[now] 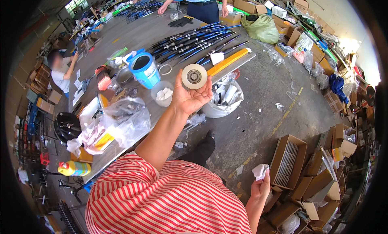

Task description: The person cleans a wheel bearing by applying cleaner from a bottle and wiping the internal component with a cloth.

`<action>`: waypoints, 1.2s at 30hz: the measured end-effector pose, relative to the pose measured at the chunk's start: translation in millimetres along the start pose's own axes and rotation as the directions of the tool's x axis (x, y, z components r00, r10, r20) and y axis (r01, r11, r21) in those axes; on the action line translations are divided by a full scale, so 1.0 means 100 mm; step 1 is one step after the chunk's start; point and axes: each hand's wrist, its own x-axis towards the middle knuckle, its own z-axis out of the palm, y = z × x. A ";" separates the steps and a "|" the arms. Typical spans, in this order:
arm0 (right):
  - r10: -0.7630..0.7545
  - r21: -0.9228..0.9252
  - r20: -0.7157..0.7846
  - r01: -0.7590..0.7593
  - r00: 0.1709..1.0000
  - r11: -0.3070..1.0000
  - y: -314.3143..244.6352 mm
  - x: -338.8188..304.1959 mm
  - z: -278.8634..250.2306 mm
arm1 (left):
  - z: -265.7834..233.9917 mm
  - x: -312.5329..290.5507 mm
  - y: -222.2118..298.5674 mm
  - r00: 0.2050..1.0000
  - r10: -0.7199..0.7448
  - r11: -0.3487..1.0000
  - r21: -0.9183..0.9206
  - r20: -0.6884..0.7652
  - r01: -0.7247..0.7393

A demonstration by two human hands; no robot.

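Observation:
My left hand (190, 97) is raised over the table's near edge, its fingers curled up around a round cream-coloured piece with a dark ringed centre (194, 76). What kind of part it is, I cannot tell. Low on the right, my right hand (260, 188) pinches a crumpled white wipe (260, 172). Beyond the left hand stand a blue tub (144, 72) and a translucent cup (157, 97) with white scraps in it. A white bag (226, 109) of scraps sits just right of the left wrist, below the table edge.
Many blue and black rods (194, 42) lie across the grey table (117, 40), with a yellow bar (228, 61) at its edge. Plastic bags (125, 115) and a yellow bottle (74, 168) are at left. Cardboard boxes (287, 161) crowd the right. Other people (202, 8) stand around the table.

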 end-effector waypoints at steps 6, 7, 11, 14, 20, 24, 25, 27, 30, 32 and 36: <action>-0.093 0.021 0.071 0.092 0.993 0.996 -0.37 0.84 0.05 | 0.20 1.37 0.33 0.998 0.070 0.991 -0.115 0.000 -0.069; -0.086 0.020 0.068 0.084 0.994 0.996 -0.45 0.97 0.11 | 0.26 1.66 0.41 0.996 0.087 0.984 -0.156 -0.015 -0.088; -0.125 -0.021 -0.112 0.123 0.986 0.992 -0.74 1.39 0.75 | 0.50 2.77 0.73 0.988 0.146 0.975 -0.160 -0.054 -0.153; 0.045 -0.058 0.145 -0.037 0.988 0.998 -1.05 1.53 1.12 | 0.71 3.43 1.02 0.973 0.199 0.956 -0.196 -0.117 -0.219; 0.010 -0.166 0.168 0.019 0.986 0.986 -1.24 2.07 1.42 | 1.09 4.41 1.28 0.945 0.258 0.948 -0.138 -0.199 -0.288; -0.009 -0.051 0.098 0.014 0.995 0.999 -1.51 2.60 1.65 | 1.30 4.82 1.27 0.936 0.288 0.946 -0.090 -0.203 -0.310; -0.018 -0.029 0.045 0.019 0.999 0.999 -1.59 2.73 1.77 | 1.36 4.91 1.25 0.925 0.304 0.939 -0.094 -0.229 -0.332; -0.032 0.006 -0.065 0.032 0.997 0.999 -1.78 3.00 1.97 | 1.40 5.07 1.21 0.926 0.314 0.940 -0.071 -0.210 -0.335; 0.068 -0.044 0.094 -0.064 0.993 0.997 -2.12 3.44 2.21 | 1.53 5.29 1.15 0.897 0.390 0.918 0.015 -0.207 -0.396; 0.090 -0.051 0.118 -0.084 0.989 0.995 -2.33 3.74 2.37 | 1.62 5.40 1.08 0.879 0.423 0.905 0.048 -0.221 -0.423; 0.119 -0.101 0.217 -0.099 0.969 0.990 -2.68 4.38 2.57 | 1.82 5.57 0.97 0.869 0.434 0.900 0.076 -0.238 -0.428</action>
